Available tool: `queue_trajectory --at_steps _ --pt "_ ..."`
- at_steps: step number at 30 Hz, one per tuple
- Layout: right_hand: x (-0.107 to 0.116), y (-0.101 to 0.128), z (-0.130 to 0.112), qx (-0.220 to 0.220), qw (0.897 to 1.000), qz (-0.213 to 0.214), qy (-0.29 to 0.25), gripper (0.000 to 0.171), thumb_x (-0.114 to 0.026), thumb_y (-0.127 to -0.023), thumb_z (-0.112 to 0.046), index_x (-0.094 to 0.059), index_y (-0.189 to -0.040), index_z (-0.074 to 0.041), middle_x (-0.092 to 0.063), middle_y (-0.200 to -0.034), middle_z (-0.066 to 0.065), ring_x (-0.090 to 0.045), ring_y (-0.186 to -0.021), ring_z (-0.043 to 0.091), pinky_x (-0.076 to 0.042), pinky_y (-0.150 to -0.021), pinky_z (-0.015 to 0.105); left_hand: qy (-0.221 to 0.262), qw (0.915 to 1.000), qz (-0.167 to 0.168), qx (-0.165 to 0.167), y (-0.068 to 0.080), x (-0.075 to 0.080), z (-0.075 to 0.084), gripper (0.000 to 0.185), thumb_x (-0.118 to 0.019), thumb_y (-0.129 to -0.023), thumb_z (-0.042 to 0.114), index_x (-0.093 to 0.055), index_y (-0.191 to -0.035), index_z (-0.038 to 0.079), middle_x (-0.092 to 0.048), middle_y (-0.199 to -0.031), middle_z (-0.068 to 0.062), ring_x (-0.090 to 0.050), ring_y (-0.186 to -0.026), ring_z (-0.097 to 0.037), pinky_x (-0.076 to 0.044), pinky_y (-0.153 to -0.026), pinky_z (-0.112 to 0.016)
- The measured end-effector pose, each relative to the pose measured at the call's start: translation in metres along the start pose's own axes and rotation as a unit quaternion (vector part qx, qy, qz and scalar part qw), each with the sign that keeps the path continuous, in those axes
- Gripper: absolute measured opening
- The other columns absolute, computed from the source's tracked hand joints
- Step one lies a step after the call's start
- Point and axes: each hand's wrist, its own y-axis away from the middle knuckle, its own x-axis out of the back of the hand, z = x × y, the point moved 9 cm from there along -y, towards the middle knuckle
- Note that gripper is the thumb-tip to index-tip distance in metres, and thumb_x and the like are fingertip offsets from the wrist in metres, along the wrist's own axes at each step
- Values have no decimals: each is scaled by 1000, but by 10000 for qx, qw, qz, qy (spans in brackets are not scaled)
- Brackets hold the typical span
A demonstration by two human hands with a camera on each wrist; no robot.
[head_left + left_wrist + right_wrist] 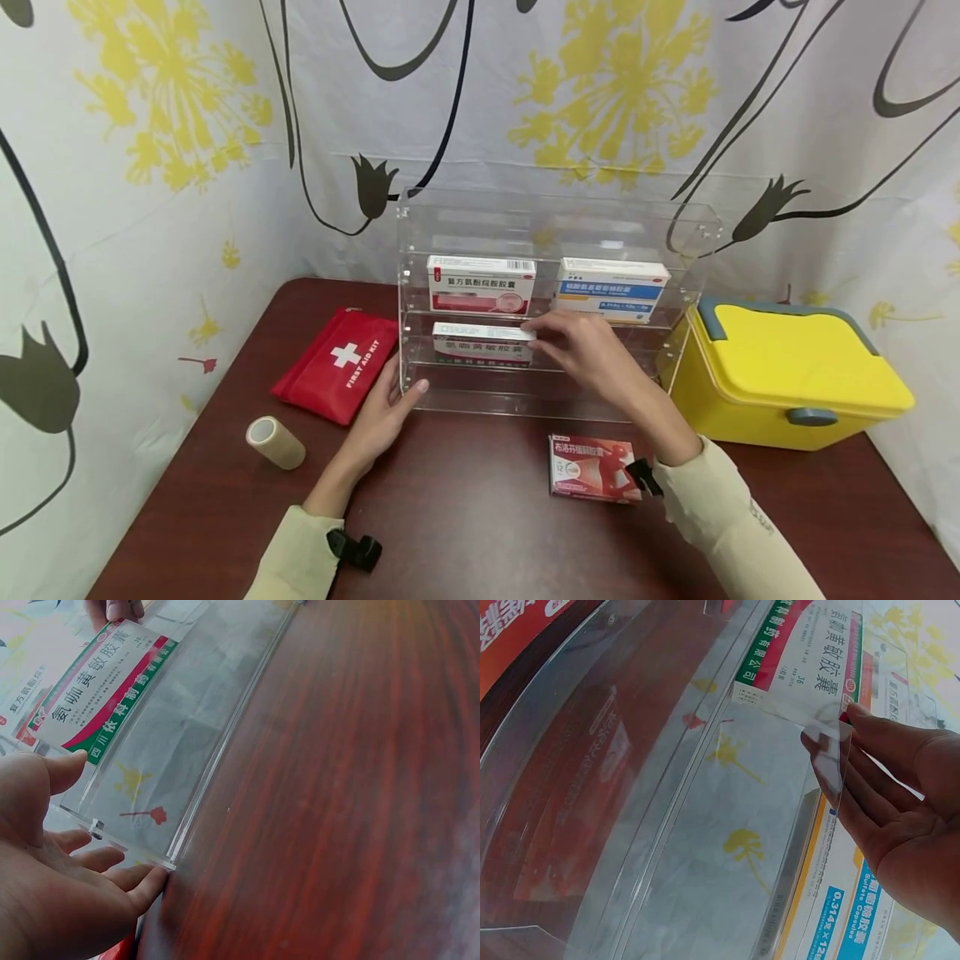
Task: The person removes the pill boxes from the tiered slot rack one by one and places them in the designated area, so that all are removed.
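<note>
A clear acrylic shelf rack [555, 223] stands on the dark wooden table [465, 517]. On its middle shelf lies a white and green medicine box [480, 343] [97, 682] [802, 652]. My right hand [577, 342] [900, 787] reaches into the rack, its straight fingertips touching the box's right end. My left hand [386, 408] [60, 885] rests flat against the rack's lower left corner [169, 862], thumb at the front edge, holding nothing. The upper shelf carries a white and red box [480, 283] and a white and blue box [611, 287] [847, 915].
A red first aid pouch [337, 362] and a roll of beige tape [275, 442] lie left of the rack. A red medicine box [592, 467] lies on the table in front. A yellow lidded case [787, 375] stands at the right. A flowered curtain [150, 167] closes off the back and sides.
</note>
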Motion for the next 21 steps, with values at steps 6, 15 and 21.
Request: queue_trajectory --at_steps 6,15,21 --pt "4 -1 2 -132 9995 146 -227 19 -77 -84 -5 -76 -103 -8 -71 -91 1 -63 -75 11 -53 -65 29 5 10000 -5 13 1 0 1 73 -63 -97 24 -20 -156 26 -34 -153 1 -33 -139 -13 -35 -108 -35" --pt "31 -1 -6 -213 9977 561 -302 17 -76 -86 -8 -76 -103 -11 -73 -95 -2 -64 -77 8 -53 -66 29 -18 10000 -44 25 0 -3 2 74 -64 -96 28 -20 -156 28 -32 -154 3 -31 -140 -13 -35 -108 -36" --pt "50 -6 -20 13 9954 858 -429 19 -76 -86 -9 -76 -105 -10 -73 -99 -2 -67 -86 10 -56 -74 32 69 10000 -55 -7 0 -1 1 74 -63 -97 25 -19 -157 24 -32 -155 -2 -31 -141 -17 -35 -108 -36"
